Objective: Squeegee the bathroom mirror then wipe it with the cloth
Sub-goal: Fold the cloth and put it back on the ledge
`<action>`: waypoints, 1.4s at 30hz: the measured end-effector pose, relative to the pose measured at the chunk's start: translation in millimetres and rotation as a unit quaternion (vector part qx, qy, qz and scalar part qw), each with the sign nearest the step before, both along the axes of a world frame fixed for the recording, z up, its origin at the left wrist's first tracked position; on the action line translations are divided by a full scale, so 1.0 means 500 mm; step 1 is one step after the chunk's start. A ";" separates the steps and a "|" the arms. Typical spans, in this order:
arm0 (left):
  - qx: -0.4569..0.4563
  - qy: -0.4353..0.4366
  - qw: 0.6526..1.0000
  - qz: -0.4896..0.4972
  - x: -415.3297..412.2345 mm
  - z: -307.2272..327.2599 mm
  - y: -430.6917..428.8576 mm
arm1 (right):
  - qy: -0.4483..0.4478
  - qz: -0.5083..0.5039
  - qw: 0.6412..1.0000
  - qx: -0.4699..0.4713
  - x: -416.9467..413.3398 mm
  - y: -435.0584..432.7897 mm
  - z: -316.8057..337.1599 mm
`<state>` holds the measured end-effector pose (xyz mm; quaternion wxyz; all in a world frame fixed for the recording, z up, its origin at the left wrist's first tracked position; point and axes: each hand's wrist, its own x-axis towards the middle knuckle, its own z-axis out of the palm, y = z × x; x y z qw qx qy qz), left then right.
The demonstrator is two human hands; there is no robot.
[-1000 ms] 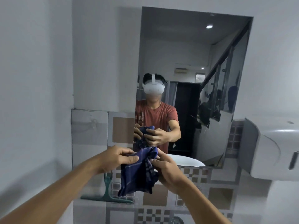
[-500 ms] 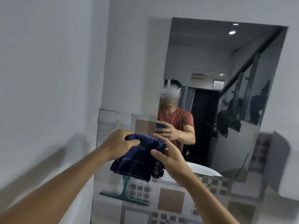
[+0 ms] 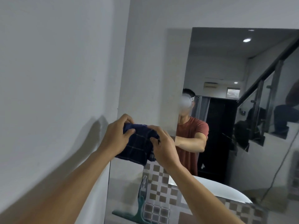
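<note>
A dark blue checked cloth (image 3: 137, 146) is bunched between both hands in front of the wall, just left of the mirror (image 3: 234, 110). My left hand (image 3: 115, 138) grips its upper left part. My right hand (image 3: 163, 146) pinches its right edge. The mirror fills the right side and reflects a person in a red shirt with arms raised. A green squeegee (image 3: 139, 209) leans against the tiled wall below the hands, handle up and blade down.
A plain white wall (image 3: 56, 78) takes up the left half. Checked brown and grey tiles (image 3: 158, 191) run under the mirror. The rim of a white basin (image 3: 226, 191) shows at the lower right.
Both hands have raised the cloth and gathered it tighter. The view has swung left, so the mirror now sits further right and the white dispenser has left the frame.
</note>
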<state>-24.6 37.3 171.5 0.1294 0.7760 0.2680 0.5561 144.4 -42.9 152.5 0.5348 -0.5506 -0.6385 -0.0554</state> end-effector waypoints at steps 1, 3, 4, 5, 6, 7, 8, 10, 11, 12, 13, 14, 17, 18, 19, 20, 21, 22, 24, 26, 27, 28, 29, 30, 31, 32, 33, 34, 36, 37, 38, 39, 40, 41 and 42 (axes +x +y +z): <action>0.023 -0.002 1.000 0.014 -0.001 0.013 0.013 | -0.016 -0.008 1.000 0.013 -0.004 0.015 0.015; 0.061 0.010 0.997 0.042 -0.002 0.039 0.040 | -0.056 -0.028 0.998 0.023 -0.008 0.048 0.042; 0.070 0.022 0.996 0.056 -0.003 0.050 0.050 | -0.090 -0.051 0.994 0.017 -0.009 0.065 0.052; 0.073 0.042 0.994 0.075 -0.002 0.057 0.058 | -0.136 -0.085 0.987 0.005 -0.009 0.080 0.058; 0.076 0.072 0.989 0.101 -0.001 0.061 0.063 | -0.182 -0.118 0.976 -0.009 -0.009 0.093 0.062; 0.082 0.107 0.982 0.130 0.001 0.059 0.068 | -0.216 -0.140 0.966 -0.024 -0.009 0.102 0.061; 0.090 0.133 0.975 0.151 0.003 0.054 0.071 | -0.238 -0.153 0.959 -0.035 -0.010 0.108 0.058; 0.084 0.148 0.973 0.154 0.007 0.040 0.083 | -0.269 -0.162 0.948 -0.048 -0.011 0.113 0.050; 0.074 0.151 0.975 0.143 0.009 0.034 0.091 | -0.281 -0.166 0.944 -0.051 -0.011 0.113 0.046; 0.063 0.154 0.977 0.131 0.010 0.030 0.099 | -0.289 -0.166 0.941 -0.055 -0.011 0.112 0.043; 0.051 0.160 0.978 0.122 0.011 0.027 0.105 | -0.291 -0.163 0.941 -0.058 -0.011 0.110 0.041; 0.038 0.166 0.979 0.115 0.010 0.025 0.109 | -0.286 -0.158 0.943 -0.061 -0.012 0.108 0.040; 0.000 0.190 0.977 0.100 0.005 0.027 0.113 | -0.276 -0.146 0.947 -0.075 -0.014 0.104 0.049; -0.013 0.194 0.976 0.096 0.003 0.030 0.114 | -0.283 -0.144 0.944 -0.084 -0.014 0.104 0.053; -0.025 0.200 0.975 0.094 0.000 0.033 0.115 | -0.291 -0.143 0.941 -0.095 -0.014 0.104 0.057; -0.035 0.209 0.973 0.094 -0.003 0.036 0.115 | -0.298 -0.140 0.938 -0.106 -0.012 0.105 0.061; -0.041 0.220 0.970 0.098 -0.005 0.039 0.114 | -0.301 -0.135 0.937 -0.118 -0.009 0.105 0.064; -0.044 0.231 0.967 0.101 -0.007 0.042 0.112 | -0.301 -0.129 0.936 -0.127 -0.007 0.105 0.066; -0.020 0.253 0.959 0.123 -0.008 0.045 0.102 | -0.301 -0.115 0.936 -0.141 -0.005 0.103 0.067; 0.033 0.255 0.954 0.155 -0.002 0.045 0.092 | -0.308 -0.106 0.934 -0.146 -0.003 0.102 0.062; 0.042 0.249 0.955 0.158 0.002 0.044 0.089 | -0.308 -0.101 0.935 -0.144 -0.002 0.102 0.055; 0.035 0.248 0.956 0.153 0.006 0.043 0.087 | -0.297 -0.091 0.940 -0.138 0.000 0.102 0.047; 0.020 0.252 0.957 0.144 0.009 0.041 0.086 | -0.276 -0.079 0.949 -0.133 0.002 0.101 0.039; 0.004 0.261 0.956 0.136 0.011 0.038 0.087 | -0.250 -0.069 0.957 -0.129 0.004 0.099 0.033; -0.008 0.270 0.954 0.127 0.012 0.035 0.088 | -0.234 -0.063 0.962 -0.126 0.007 0.099 0.029; -0.016 0.275 0.954 0.120 0.012 0.031 0.090 | -0.230 -0.060 0.963 -0.129 0.010 0.100 0.027; -0.019 0.276 0.954 0.115 0.011 0.027 0.092 | -0.233 -0.059 0.961 -0.137 0.011 0.102 0.028; -0.022 0.275 0.954 0.114 0.011 0.024 0.093 | -0.236 -0.055 0.959 -0.146 0.011 0.103 0.032; -0.023 0.271 0.956 0.113 0.009 0.015 0.094 | -0.239 -0.042 0.956 -0.165 0.011 0.105 0.046; -0.017 0.266 0.957 0.115 0.009 0.011 0.094 | -0.237 -0.035 0.955 -0.174 0.010 0.106 0.052; -0.010 0.260 0.958 0.120 0.008 0.007 0.093 | -0.235 -0.031 0.955 -0.181 0.010 0.105 0.056; 0.001 0.249 0.960 0.128 0.008 0.004 0.090 | -0.235 -0.030 0.954 -0.183 0.010 0.105 0.057; 0.015 0.234 0.963 0.137 0.010 0.001 0.088 | -0.237 -0.032 0.954 -0.183 0.009 0.105 0.057; 0.032 0.214 0.966 0.143 0.013 -0.004 0.086 | -0.239 -0.036 0.954 -0.177 0.010 0.106 0.055; 0.040 0.193 0.970 0.142 0.016 -0.008 0.081 | -0.242 -0.040 0.954 -0.171 0.009 0.106 0.052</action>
